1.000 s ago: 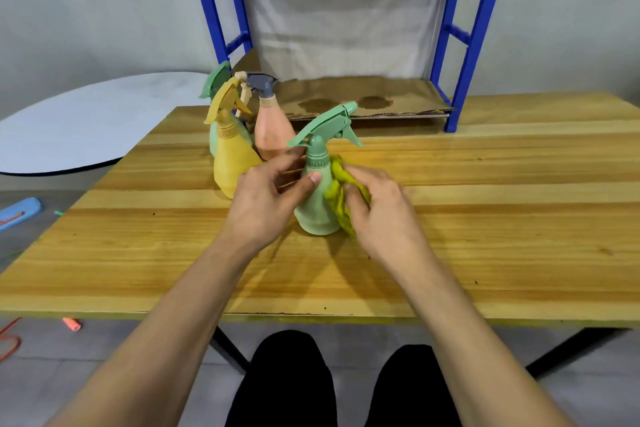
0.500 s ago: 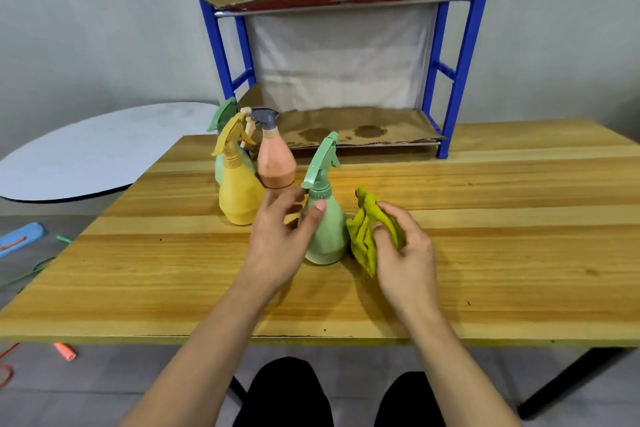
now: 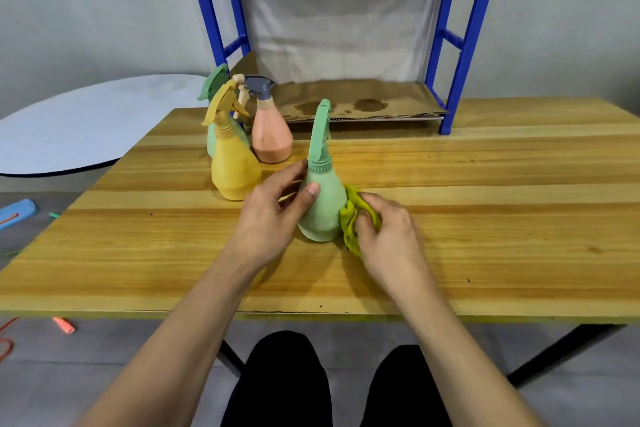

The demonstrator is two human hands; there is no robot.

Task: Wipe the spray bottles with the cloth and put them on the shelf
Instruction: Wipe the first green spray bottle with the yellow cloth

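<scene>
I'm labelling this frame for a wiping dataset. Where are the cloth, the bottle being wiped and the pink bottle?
cloth point(image 3: 349, 218), head view, bunched folds beside the bottle.
green bottle point(image 3: 323, 208), head view, middle of its body.
pink bottle point(image 3: 270, 135), head view, its body.

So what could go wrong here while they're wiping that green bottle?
The green bottle stands upright, held only by the left hand at its upper body while the right hand presses the cloth against its side; a hard push might tip it. The yellow bottle and pink bottle stand close behind the left hand, so an elbow or wrist swing could knock them over.
</scene>
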